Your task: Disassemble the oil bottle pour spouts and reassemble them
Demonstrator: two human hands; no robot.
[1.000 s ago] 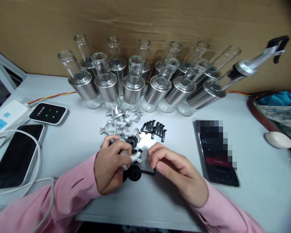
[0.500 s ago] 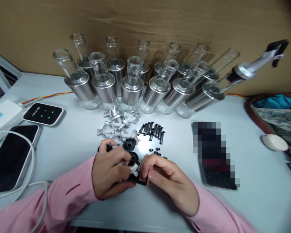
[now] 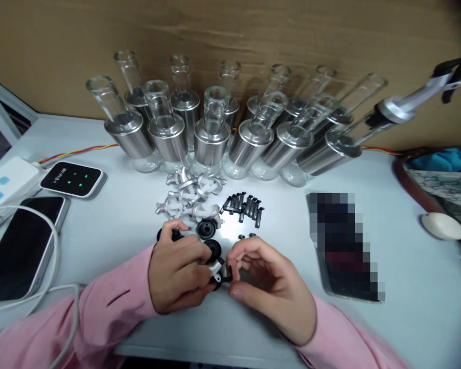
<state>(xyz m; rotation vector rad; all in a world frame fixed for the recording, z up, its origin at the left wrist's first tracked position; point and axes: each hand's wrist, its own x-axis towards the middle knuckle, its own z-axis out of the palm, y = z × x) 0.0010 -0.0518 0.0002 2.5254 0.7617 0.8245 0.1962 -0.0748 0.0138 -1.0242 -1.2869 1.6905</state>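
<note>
My left hand (image 3: 184, 274) is closed around a silver bottle pourer spout (image 3: 216, 267), most of it hidden by the fingers. My right hand (image 3: 271, 287) pinches a small black lever (image 3: 229, 275) against the spout's tip. Just beyond the left hand lie black ribbed stoppers (image 3: 206, 229), one partly under its fingers. Farther back is a heap of silver pourer spouts (image 3: 192, 195) with white inner parts. To their right, several black levers (image 3: 246, 205) are grouped together. Small black plugs (image 3: 247, 236) peek out above the right hand.
Glass bottles with steel sleeves (image 3: 212, 146) stand in two rows against cardboard. The right-hand bottle carries a fitted pourer (image 3: 403, 105). A phone (image 3: 21, 246), cable, Wi-Fi box (image 3: 72, 178) and power strip (image 3: 11, 177) are left. A partly blurred phone (image 3: 348, 287) and basket (image 3: 403, 184) are right.
My right thumb and fingers have spread a little, and the black lever between them now sits turned at the spout's tip. My left hand keeps its hold. The view has shifted slightly.
</note>
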